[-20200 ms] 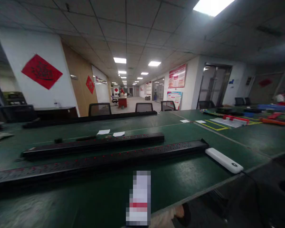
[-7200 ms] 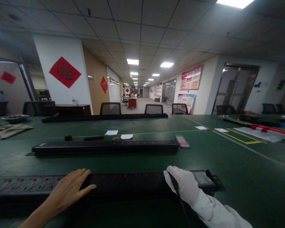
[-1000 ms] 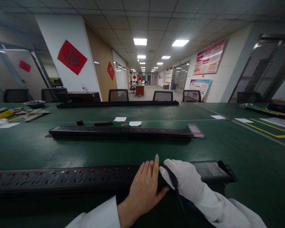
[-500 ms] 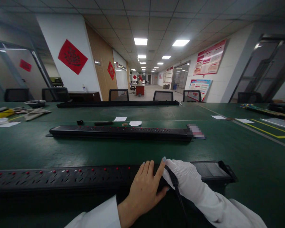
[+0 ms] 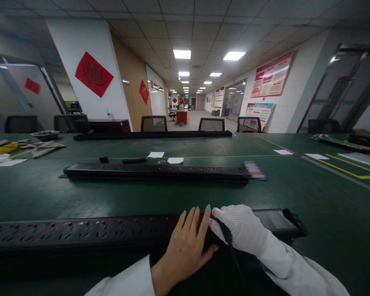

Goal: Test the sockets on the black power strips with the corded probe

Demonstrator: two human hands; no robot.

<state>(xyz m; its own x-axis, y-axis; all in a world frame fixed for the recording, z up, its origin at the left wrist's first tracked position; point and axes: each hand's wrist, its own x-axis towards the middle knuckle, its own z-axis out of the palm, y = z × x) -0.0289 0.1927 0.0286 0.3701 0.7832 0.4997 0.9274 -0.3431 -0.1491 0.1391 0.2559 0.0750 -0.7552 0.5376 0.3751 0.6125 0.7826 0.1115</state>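
A long black strip with slots and red dots [image 5: 86,232] lies across the near part of the green table. My left hand [image 5: 188,242], bare, rests flat on it with the fingers apart. Just to the right, my right hand [image 5: 239,228] wears a white dotted glove and is closed around a black cable [image 5: 231,246] over the strip. The cable hangs down toward the near edge, and its tip is hidden by the glove. The strip's right end [image 5: 274,220] shows beyond the glove.
A second black strip [image 5: 157,172] lies farther back, a card [image 5: 254,170] at its right end. White papers [image 5: 175,160] and small black parts [image 5: 104,159] lie behind. A bowl [image 5: 45,135] stands far left. Long black bars [image 5: 154,135] lie at the far edge.
My left hand has shifted slightly left, its index finger now apart from the glove. My right hand has moved slightly right, still around the cable.
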